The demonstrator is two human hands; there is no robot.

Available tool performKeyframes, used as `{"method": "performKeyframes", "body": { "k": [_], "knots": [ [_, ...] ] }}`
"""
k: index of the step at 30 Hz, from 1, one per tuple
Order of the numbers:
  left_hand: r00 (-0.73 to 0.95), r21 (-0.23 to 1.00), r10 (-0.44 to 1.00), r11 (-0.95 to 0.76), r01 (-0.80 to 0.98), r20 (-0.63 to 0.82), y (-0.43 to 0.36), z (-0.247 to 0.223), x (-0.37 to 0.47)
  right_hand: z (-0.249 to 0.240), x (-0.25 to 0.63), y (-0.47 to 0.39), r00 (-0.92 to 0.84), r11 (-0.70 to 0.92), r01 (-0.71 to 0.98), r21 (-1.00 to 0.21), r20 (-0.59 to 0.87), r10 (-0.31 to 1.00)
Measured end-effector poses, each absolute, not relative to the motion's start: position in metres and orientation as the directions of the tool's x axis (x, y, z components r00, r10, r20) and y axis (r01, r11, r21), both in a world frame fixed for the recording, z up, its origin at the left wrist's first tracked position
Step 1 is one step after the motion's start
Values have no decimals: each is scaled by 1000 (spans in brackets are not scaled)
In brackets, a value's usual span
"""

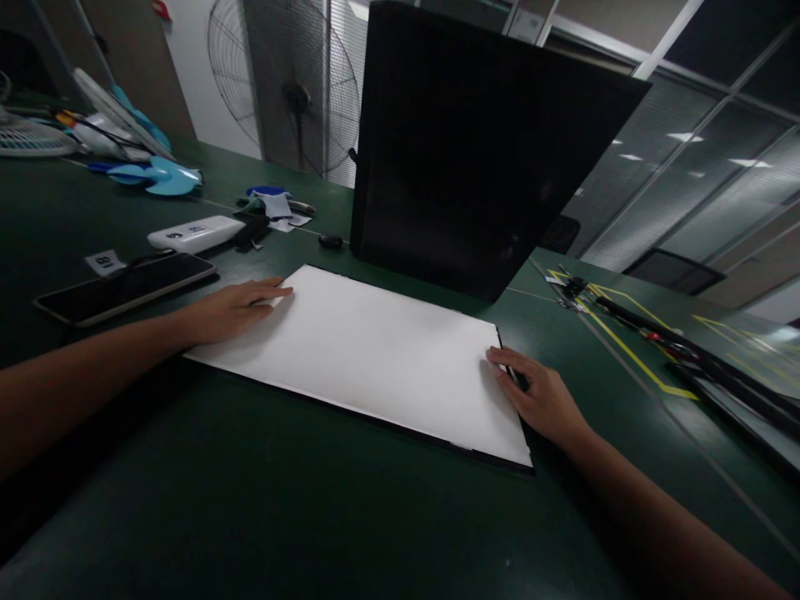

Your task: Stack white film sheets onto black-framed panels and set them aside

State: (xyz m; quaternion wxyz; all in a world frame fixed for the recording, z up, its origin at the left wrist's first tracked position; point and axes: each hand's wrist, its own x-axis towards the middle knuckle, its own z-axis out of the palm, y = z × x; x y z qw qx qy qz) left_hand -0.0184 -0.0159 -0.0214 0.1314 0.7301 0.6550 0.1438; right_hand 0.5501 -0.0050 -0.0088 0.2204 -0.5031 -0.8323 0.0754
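Observation:
A flat white panel with thin black edges, like a screen's backlight panel point(381, 350), lies on the green table in front of me. My left hand point(234, 310) rests over its left edge, fingers stretched out and apart across the white surface. At the opposite side, my right hand point(541, 396) touches the right edge. Its fingertips lie on the white face with the fingers apart; part of the hand's underside is hidden. Neither hand wraps round the panel. Behind it stands a large black panel or box point(487, 150), leaning slightly.
Left of the panel lie a dark phone-like device point(128, 287), a white handheld object point(197, 234) and light-blue fan blades point(163, 176). A small black object point(330, 241) sits behind. Long black parts point(687, 350) and yellow tape point(650, 379) are at right. A fan point(297, 96) stands beyond.

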Motion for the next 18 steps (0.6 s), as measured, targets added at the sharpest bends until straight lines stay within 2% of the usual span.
{"method": "performKeyframes", "body": {
  "k": [5,9,13,16,18],
  "knots": [
    [114,362,991,-131,923,68,-16,-22,-18,-7,549,-7,-498,581,777,-244,327,803],
    [127,324,990,-143,935,67,-18,-19,-13,4,545,-20,-683,764,630,-143,366,632],
    [136,334,990,-140,932,34,-20,-16,-11,20,527,-47,-849,878,469,-89,226,477],
    [126,344,991,-133,930,43,-21,-14,-9,24,510,-66,-889,895,439,-80,106,445],
    [109,347,992,-123,930,59,-21,-12,-7,22,504,-70,-882,888,457,-54,97,461]
  ]
}}
